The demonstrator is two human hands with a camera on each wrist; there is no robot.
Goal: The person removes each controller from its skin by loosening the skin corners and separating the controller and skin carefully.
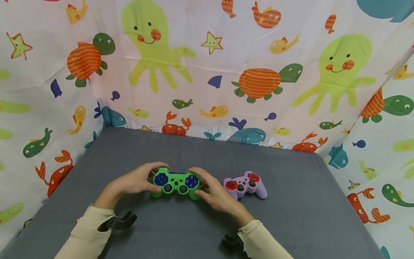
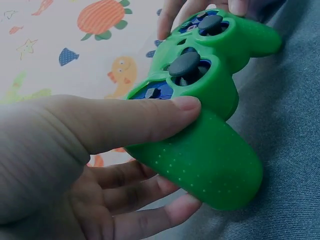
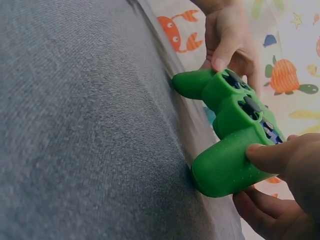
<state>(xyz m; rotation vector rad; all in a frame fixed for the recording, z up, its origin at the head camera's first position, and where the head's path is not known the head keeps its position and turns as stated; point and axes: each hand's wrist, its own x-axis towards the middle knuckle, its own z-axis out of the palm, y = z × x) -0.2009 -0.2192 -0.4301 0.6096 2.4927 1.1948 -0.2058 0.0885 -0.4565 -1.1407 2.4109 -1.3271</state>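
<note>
A game controller in a green cover point(image 1: 176, 182), with blue button areas and black thumbsticks, is held between both hands above the grey cloth. My left hand point(image 1: 139, 178) grips its left end, thumb on top and fingers beneath, as the left wrist view shows on the green grip point(image 2: 215, 165). On the other end my right hand point(image 1: 216, 190) pinches the controller, thumb over the handle point(image 3: 225, 165) and fingers under it. A purple controller point(image 1: 247, 185) with red button areas lies on the cloth, just right of my right hand.
Grey cloth point(image 1: 291, 212) covers the table. A white curtain point(image 1: 200, 68) printed with sea animals stands behind it and along both sides. Black straps point(image 1: 119, 222) sit at both wrists, below the beige sleeves' cuffs.
</note>
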